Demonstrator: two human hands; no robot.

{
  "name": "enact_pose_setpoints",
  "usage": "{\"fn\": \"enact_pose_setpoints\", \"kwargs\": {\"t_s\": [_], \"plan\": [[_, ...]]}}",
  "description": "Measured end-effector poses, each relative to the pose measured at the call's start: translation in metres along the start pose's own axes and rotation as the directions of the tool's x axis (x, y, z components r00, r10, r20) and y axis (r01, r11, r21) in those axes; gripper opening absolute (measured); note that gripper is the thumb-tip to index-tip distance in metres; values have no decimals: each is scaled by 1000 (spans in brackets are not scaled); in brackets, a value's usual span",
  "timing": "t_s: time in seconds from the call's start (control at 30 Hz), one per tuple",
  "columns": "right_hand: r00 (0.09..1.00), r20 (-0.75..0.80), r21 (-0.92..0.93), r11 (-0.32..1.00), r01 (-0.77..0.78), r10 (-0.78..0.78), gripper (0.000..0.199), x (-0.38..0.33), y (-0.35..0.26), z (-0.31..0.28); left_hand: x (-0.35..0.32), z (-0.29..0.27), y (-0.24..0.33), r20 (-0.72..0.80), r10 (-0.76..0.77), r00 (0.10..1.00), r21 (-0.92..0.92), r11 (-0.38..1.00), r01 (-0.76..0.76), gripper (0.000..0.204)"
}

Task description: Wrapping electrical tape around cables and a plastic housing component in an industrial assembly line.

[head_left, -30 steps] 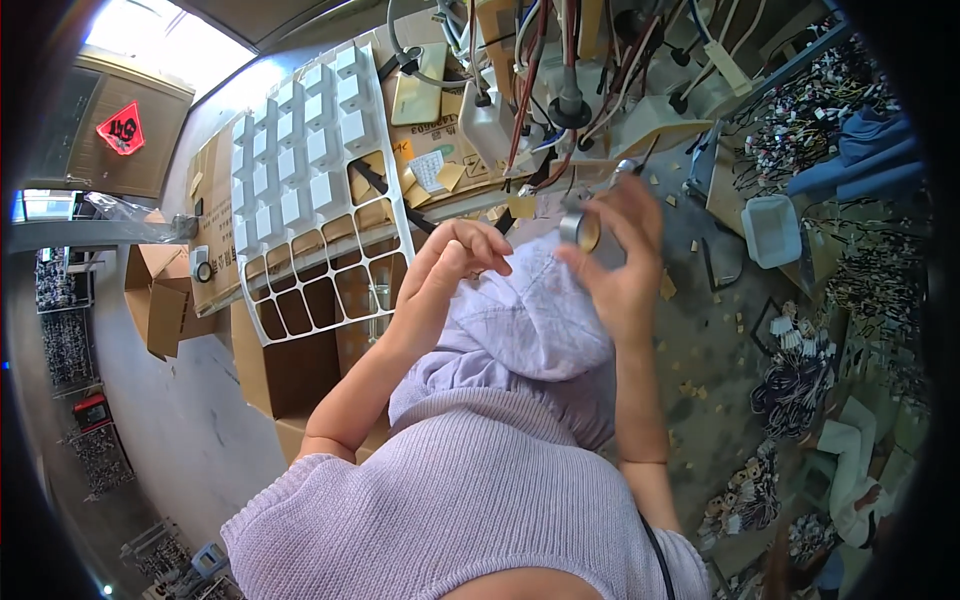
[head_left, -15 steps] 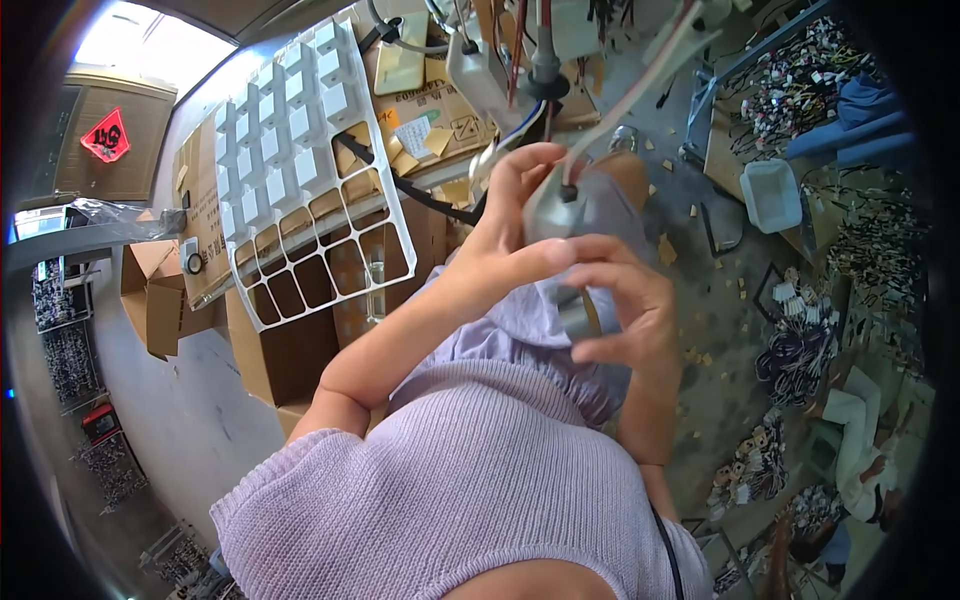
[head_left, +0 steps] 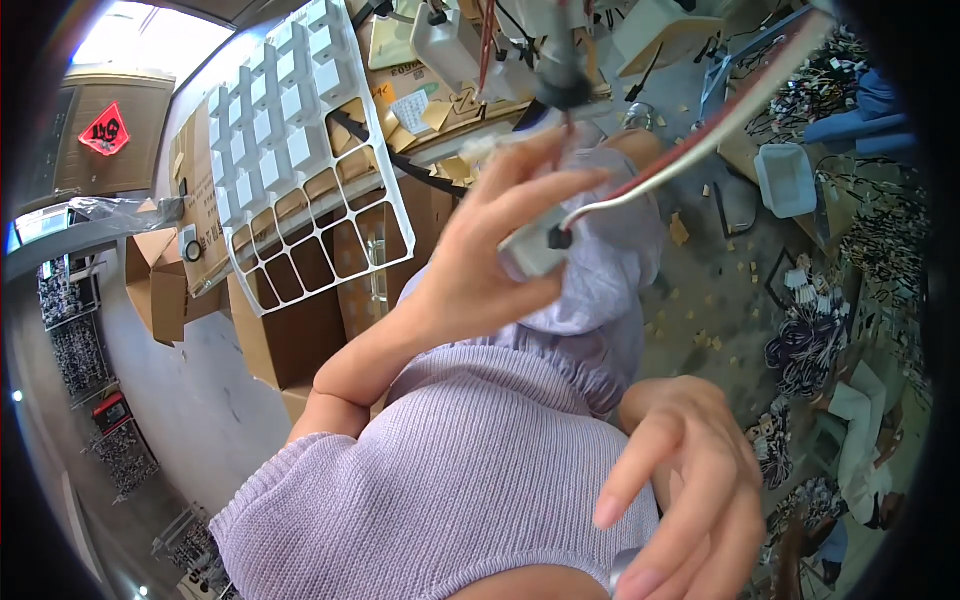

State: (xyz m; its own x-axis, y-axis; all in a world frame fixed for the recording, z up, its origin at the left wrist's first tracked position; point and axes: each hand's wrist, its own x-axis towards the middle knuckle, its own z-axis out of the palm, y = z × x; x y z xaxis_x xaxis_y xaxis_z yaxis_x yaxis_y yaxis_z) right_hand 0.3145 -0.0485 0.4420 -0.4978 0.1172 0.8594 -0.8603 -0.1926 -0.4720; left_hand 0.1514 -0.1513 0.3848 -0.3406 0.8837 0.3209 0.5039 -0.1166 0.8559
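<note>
Holding a white housing [head_left: 535, 250] above the lap, the left hand [head_left: 490, 245] curves its fingers around the piece, with the thumb below it and the forefinger reaching past its upper side. A red-and-white cable [head_left: 738, 110] enters this housing through a dark fitting and runs off to the upper right, so the wiring appears to be in place; whether the joint is finished cannot be told through the blur. The right hand [head_left: 700, 490] is well apart, low by the person's side, its fingers bent and spread; a pale grey edge shows at the fingertips, but whether they grip it is unclear. Beyond the tabletop's near edge, other wired housings [head_left: 445, 45] stand about. To the left, a white grid frame [head_left: 335, 286] seems about half filled: white boxes [head_left: 298, 103] sit over its far part, while the cells nearer the person are bare and overhang an open carton [head_left: 262, 345].
</note>
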Motion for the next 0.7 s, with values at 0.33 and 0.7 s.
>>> {"fn": "enact_pose_setpoints", "kwargs": {"t_s": [0.33, 0.7], "plan": [[987, 163, 303, 951, -55, 6, 18, 9, 10, -7, -41, -26, 9, -314, -52, 948, 183, 976, 114, 63], [668, -478, -272, 628, -730, 570, 45, -32, 54, -45, -30, -7, -4, 219, -540, 813, -799, 379, 467, 61]]}}
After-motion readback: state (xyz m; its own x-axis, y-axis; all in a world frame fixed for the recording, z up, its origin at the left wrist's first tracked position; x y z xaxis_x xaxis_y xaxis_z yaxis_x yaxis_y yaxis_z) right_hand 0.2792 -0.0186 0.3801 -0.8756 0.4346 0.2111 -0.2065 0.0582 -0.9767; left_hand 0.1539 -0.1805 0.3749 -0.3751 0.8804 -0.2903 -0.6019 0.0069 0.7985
